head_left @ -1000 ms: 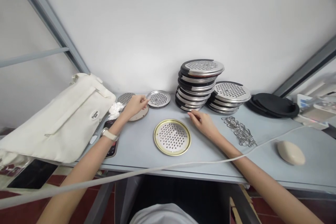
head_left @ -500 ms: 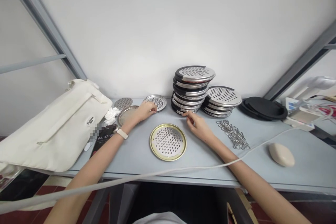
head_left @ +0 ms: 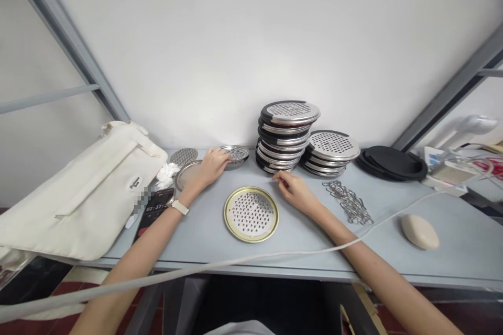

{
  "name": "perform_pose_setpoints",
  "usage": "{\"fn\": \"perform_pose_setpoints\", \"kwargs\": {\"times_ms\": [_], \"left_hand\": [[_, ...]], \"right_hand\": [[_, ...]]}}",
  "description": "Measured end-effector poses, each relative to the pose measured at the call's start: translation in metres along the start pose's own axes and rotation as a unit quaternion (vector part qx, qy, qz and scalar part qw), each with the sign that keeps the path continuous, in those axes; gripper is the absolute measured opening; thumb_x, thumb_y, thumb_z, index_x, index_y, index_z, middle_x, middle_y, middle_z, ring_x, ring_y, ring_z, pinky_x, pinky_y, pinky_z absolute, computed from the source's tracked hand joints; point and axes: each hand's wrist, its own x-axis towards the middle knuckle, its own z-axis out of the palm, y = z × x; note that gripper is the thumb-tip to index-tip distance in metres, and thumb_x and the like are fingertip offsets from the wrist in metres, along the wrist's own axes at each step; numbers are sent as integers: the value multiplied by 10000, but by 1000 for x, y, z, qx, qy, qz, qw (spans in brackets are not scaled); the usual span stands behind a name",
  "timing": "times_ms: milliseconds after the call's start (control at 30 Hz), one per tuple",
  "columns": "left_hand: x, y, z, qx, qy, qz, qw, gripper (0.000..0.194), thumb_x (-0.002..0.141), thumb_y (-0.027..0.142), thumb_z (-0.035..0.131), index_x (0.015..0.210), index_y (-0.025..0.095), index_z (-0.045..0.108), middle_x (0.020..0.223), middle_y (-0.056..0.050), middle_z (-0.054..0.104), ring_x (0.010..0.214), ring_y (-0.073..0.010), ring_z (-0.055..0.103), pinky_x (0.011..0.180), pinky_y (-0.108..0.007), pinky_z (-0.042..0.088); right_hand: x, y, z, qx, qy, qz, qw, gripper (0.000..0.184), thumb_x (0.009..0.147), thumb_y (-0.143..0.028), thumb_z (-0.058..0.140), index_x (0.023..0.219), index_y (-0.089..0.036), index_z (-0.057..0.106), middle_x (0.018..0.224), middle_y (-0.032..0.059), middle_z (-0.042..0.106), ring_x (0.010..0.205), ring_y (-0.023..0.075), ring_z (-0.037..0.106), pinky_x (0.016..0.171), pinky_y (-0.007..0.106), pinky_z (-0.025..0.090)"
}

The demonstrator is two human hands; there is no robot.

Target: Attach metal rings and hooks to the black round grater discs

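Note:
My left hand point(head_left: 213, 165) is closed on the near edge of a round metal grater point(head_left: 237, 153) at the back of the desk; the disc looks tilted, its near side lifted. Under and beside that wrist lies a plain metal disc point(head_left: 187, 174), partly hidden. My right hand point(head_left: 294, 187) rests on the desk just in front of the tall stack of round graters point(head_left: 288, 136), fingers loosely bent and apart, holding nothing. Between my hands, nearer to me, a grater disc with a gold rim point(head_left: 251, 214) lies flat.
A lower grater stack point(head_left: 333, 152), black discs point(head_left: 393, 162) and a pile of metal rings point(head_left: 349, 202) are to the right. A white cable point(head_left: 275, 255) crosses in front. A cream bag point(head_left: 90, 193), phone point(head_left: 155, 208) and perforated disc point(head_left: 184, 156) are left; a beige oval object point(head_left: 419, 231) lies right.
The grater at my left hand has gone from lying nearly flat to tilted, its near edge raised. My right hand has stayed almost in place.

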Motion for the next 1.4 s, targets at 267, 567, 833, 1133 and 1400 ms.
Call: {"fn": "perform_pose_setpoints", "kwargs": {"times_ms": [267,567,833,1133,1400], "left_hand": [[-4,0,8,129,46,23,990,234,934,174,336,848,136,550,858,-94,576,837,-223,487,763,-342,353],[-4,8,-6,95,58,31,993,232,940,187,315,877,144,535,862,-93,561,845,-227,473,768,-353,340],[-15,-1,-22,122,124,-15,985,218,940,210,328,866,155,526,845,-76,572,830,-223,472,757,-350,322],[-37,-9,-19,234,45,69,969,215,905,122,346,839,145,549,812,-87,551,830,-239,475,737,-356,317],[-60,-1,-6,196,-42,158,967,168,881,60,399,865,134,549,847,-79,567,815,-216,489,727,-333,333]], "right_hand": [[-1,-1,1,2,-10,-4,1000,202,833,-120,388,938,-171,552,852,63,605,678,146,531,652,251,406],[-1,-1,0,9,-23,-8,1000,208,831,-119,386,941,-178,552,860,64,601,716,157,541,676,263,418],[-1,-2,0,5,-33,-14,999,205,829,-109,388,938,-177,547,876,69,606,756,162,553,710,264,424],[-2,-3,2,2,-50,-19,999,216,821,-94,391,940,-179,551,902,75,617,804,172,571,743,281,436],[-3,-3,4,1,-57,-21,998,219,828,-93,385,946,-182,546,907,76,612,837,180,569,765,296,439]]}}
